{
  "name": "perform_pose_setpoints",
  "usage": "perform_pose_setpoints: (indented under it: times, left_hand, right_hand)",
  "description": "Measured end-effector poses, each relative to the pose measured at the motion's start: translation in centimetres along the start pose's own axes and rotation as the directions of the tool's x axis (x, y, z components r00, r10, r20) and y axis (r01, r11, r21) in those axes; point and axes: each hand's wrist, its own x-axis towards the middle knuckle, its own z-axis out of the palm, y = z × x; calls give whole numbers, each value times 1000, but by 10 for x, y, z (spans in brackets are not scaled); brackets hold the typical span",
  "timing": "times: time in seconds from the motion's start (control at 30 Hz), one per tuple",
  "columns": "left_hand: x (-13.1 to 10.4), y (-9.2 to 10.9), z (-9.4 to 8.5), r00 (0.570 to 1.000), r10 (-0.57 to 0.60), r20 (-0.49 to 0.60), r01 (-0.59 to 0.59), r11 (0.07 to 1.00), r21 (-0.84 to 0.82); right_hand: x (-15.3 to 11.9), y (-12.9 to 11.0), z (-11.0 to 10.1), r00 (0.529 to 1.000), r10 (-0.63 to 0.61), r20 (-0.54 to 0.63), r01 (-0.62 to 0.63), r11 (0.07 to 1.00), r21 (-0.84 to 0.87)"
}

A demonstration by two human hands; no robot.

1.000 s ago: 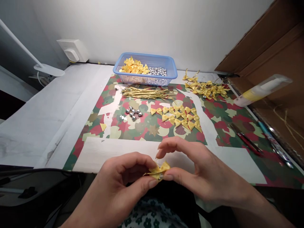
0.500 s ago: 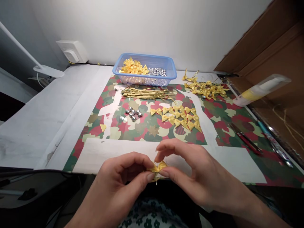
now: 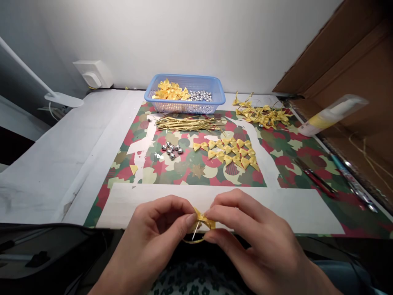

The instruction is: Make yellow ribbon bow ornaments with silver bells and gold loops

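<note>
Over the table's front edge, my left hand (image 3: 162, 231) pinches a small yellow ribbon bow (image 3: 201, 217) between thumb and fingertips. My right hand (image 3: 245, 229) holds the bow's right side, fingertips on top and thumb lower down. A thin pale strand (image 3: 195, 231) slants down from the bow's middle. Below it curves a narrow gold tie (image 3: 193, 241). Several yellow bows (image 3: 229, 151) lie in rows beyond my hands. A small group of silver bells (image 3: 172, 150) is to their left, and a bundle of gold ties (image 3: 188, 123) lies behind.
A blue basket (image 3: 184, 78) at the back contains yellow bows and silver bells. Bows with looped ties (image 3: 264, 116) are piled at back right, near a glue bottle (image 3: 334, 116). Tweezers (image 3: 316, 178) and a pen (image 3: 353, 180) lie right, beside a cardboard wall (image 3: 346, 61).
My right fingertips have come down onto the bow, and its thumb has moved lower. The bow has tilted, and more of the pale strand shows. The view has shifted slightly.
</note>
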Motion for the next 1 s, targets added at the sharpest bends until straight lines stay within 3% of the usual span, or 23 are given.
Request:
perform_pose_setpoints:
  times: [0.13,0.23,0.37,0.57,0.67,0.87,1.0]
  left_hand:
    - [-2,1,0,1000,18,-20,-19,1000,-15]
    - [-3,0,-1,998,30,62,-27,999,-45]
    - [-4,-3,1,996,72,47,-74,997,39]
    - [-5,1,6,996,74,-45,-72,996,49]
    - [-4,2,5,996,62,-57,-59,997,55]
    - [-2,-2,0,997,83,3,-83,991,109]
    - [0,-4,0,995,95,-43,-88,987,134]
  right_hand:
    - [-3,0,8,998,52,-37,-51,998,22]
    - [-3,1,10,997,53,-54,-51,998,25]
    - [-3,1,10,999,31,-43,-31,1000,6]
    - [-1,-4,16,983,-174,-63,148,944,-296]
    - [1,-3,19,980,-191,-53,160,920,-358]
    - [-5,-1,14,973,-168,-161,151,982,-114]
    - [-11,-10,7,964,-33,-265,50,997,61]
